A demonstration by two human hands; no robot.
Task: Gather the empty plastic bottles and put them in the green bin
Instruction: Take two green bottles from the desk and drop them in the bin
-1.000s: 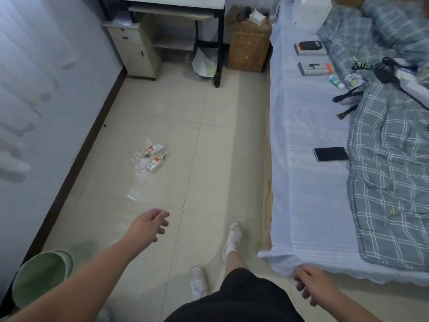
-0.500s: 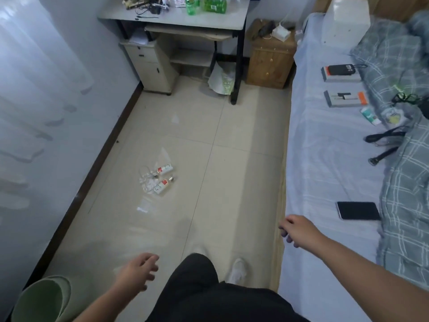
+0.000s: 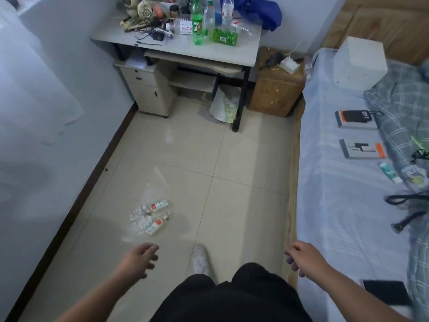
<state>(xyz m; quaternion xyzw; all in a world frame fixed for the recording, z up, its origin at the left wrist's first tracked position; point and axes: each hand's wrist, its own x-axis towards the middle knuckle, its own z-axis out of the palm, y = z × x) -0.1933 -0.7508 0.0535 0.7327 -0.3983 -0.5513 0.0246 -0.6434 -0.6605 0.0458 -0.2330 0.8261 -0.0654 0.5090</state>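
Observation:
Crushed clear plastic bottles with red-and-white labels [image 3: 152, 214] lie in a small heap on the tiled floor, left of centre. More bottles stand on the white desk [image 3: 246, 49] at the back: a tall green bottle [image 3: 197, 24], two clear bottles [image 3: 226, 13], and a green bottle lying on its side [image 3: 224, 37]. My left hand [image 3: 139, 259] hovers open just below the floor heap, apart from it. My right hand [image 3: 301, 256] hangs with loosely curled, empty fingers by the bed's edge. The green bin is out of view.
A bed [image 3: 336, 205] with a blue sheet fills the right side, carrying boxes, a phone [image 3: 385, 293] and cables. A wooden nightstand [image 3: 276, 89] and a drawer unit [image 3: 148, 89] flank the desk. A plastic bag [image 3: 225, 105] leans under the desk. My foot [image 3: 199, 261] is on the floor.
The view has tilted up and moved forward: the desk top with its bottles has come into sight and the green bin has dropped out. My left hand has moved closer to the floor heap.

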